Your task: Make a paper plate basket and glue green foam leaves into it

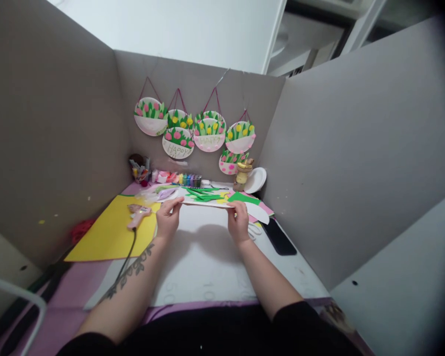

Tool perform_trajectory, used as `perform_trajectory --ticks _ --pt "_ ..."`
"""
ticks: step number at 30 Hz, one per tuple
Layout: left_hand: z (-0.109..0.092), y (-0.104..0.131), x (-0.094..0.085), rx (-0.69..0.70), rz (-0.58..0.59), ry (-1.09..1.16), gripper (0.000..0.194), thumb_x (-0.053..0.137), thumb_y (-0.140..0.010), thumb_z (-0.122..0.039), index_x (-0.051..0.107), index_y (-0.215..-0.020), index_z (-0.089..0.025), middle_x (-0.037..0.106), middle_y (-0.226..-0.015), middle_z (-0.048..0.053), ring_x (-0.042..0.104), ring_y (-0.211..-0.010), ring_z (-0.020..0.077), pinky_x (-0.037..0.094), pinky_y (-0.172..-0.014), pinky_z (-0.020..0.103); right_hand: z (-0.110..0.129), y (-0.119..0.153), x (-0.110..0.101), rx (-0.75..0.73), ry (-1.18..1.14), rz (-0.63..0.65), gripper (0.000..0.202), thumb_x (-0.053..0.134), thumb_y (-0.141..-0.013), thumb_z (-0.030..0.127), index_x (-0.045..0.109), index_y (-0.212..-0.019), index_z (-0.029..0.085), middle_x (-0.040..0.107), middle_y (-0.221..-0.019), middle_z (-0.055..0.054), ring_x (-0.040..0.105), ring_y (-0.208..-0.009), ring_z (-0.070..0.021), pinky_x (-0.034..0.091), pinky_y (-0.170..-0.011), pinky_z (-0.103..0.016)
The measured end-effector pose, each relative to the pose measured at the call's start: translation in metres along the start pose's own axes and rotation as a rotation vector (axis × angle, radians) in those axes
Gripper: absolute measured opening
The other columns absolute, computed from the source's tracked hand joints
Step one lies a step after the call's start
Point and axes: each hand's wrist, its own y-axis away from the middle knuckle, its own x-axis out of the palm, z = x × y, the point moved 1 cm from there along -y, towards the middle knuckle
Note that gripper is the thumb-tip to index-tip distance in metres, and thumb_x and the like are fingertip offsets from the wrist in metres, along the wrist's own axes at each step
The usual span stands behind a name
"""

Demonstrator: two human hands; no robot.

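Between my two hands is a thin white paper plate (206,204), held up over the table and seen almost edge-on, so its faces are mostly hidden. My left hand (168,217) pinches its left end, and my right hand (238,220) pinches the right end. Just beyond it lie green paper leaves (203,195); whether any are on the plate I cannot tell. To the right of my right hand rests a curved white plate piece (258,212). Scissors (254,231) with pale handles lie beside that hand. A pink glue gun (139,215) is left of my left hand.
The glue gun lies on a yellow sheet (107,232). A black phone (279,237) lies at right. Paint bottles (185,179), a tool holder (140,168), a jar (243,175) and white plates (256,180) line the back. Decorated plates (209,134) hang on the grey partition (193,81).
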Motion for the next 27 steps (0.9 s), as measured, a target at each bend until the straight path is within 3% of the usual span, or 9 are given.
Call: perform_trajectory --ticks 4,6,8,10,13,18,22,25,27 --pt "0.0 0.002 -0.001 0.245 0.044 -0.246 0.004 0.069 -0.072 -0.022 0.07 -0.076 -0.023 0.07 -0.086 0.005 0.061 -0.094 0.0206 0.043 -0.092 0.032 -0.005 -0.002 -0.001 -0.057 -0.101 -0.136 0.029 0.034 -0.092 0.035 0.059 -0.093 0.02 0.053 -0.104 -0.013 0.048 -0.105 -0.0255 0.04 -0.09 -0.043" --pt "0.003 0.0 -0.002 0.415 0.084 -0.421 0.009 0.063 -0.077 -0.028 0.068 -0.079 -0.022 0.07 -0.086 0.005 0.061 -0.091 0.0207 0.043 -0.091 0.035 -0.009 -0.004 -0.001 -0.096 -0.168 -0.201 0.023 0.04 -0.09 0.034 0.058 -0.085 0.02 0.053 -0.101 -0.011 0.05 -0.099 -0.0237 0.044 -0.083 -0.04" --pt "0.009 -0.003 -0.004 0.485 0.1 -0.58 0.013 0.057 -0.08 -0.031 0.065 -0.078 -0.021 0.069 -0.084 0.005 0.06 -0.089 0.0208 0.044 -0.087 0.035 -0.015 -0.006 0.001 -0.108 -0.209 -0.206 0.017 0.047 -0.087 0.031 0.056 -0.077 0.02 0.054 -0.094 -0.009 0.051 -0.092 -0.022 0.045 -0.076 -0.035" --pt "0.015 -0.009 -0.006 0.416 0.126 -0.708 0.014 0.055 -0.079 -0.03 0.061 -0.072 -0.02 0.066 -0.077 0.004 0.059 -0.083 0.0201 0.044 -0.079 0.032 -0.02 -0.008 0.004 -0.081 -0.218 -0.151 0.013 0.05 -0.082 0.026 0.054 -0.071 0.02 0.055 -0.085 -0.006 0.051 -0.086 -0.0205 0.043 -0.072 -0.032" --pt "0.021 -0.017 -0.009 0.205 0.226 -0.807 0.015 0.053 -0.074 -0.03 0.055 -0.063 -0.019 0.06 -0.066 0.001 0.055 -0.071 0.0175 0.041 -0.069 0.028 -0.026 -0.011 0.007 0.0 -0.23 -0.043 0.014 0.052 -0.075 0.021 0.048 -0.061 0.02 0.051 -0.073 -0.002 0.049 -0.075 -0.0178 0.04 -0.069 -0.03" --pt "0.026 -0.02 -0.01 -0.084 0.383 -0.663 0.024 0.056 -0.068 -0.04 0.057 -0.068 -0.017 0.059 -0.064 0.0 0.052 -0.064 0.0157 0.039 -0.063 0.026 -0.032 -0.012 0.012 0.12 -0.304 0.008 0.018 0.052 -0.071 0.027 0.044 -0.056 0.02 0.046 -0.064 0.001 0.046 -0.066 -0.0156 0.037 -0.063 -0.027" --pt "0.032 -0.021 -0.011 -0.156 0.409 -0.63 0.028 0.06 -0.063 -0.044 0.058 -0.067 -0.016 0.057 -0.06 -0.001 0.05 -0.059 0.0147 0.036 -0.058 0.025 -0.033 -0.013 0.018 0.213 -0.377 0.081 0.022 0.05 -0.074 0.033 0.049 -0.057 0.02 0.048 -0.057 0.002 0.046 -0.06 -0.0151 0.038 -0.06 -0.027" --pt "0.038 -0.026 -0.016 -0.136 0.325 -0.624 0.027 0.058 -0.062 -0.043 0.054 -0.064 -0.017 0.05 -0.055 -0.003 0.044 -0.054 0.0128 0.033 -0.055 0.024 -0.034 -0.012 0.014 0.242 -0.381 0.094 0.022 0.051 -0.076 0.036 0.063 -0.082 0.018 0.065 -0.08 -0.004 0.057 -0.075 -0.0188 0.045 -0.068 -0.029" --pt "0.04 -0.03 -0.021 -0.121 0.264 -0.604 0.025 0.056 -0.063 -0.042 0.053 -0.064 -0.017 0.048 -0.054 -0.004 0.042 -0.053 0.012 0.032 -0.054 0.024 -0.041 -0.009 0.002 0.233 -0.325 0.085 0.03 0.051 -0.077 0.034 0.062 -0.1 0.018 0.067 -0.1 -0.008 0.059 -0.087 -0.0203 0.047 -0.075 -0.031"
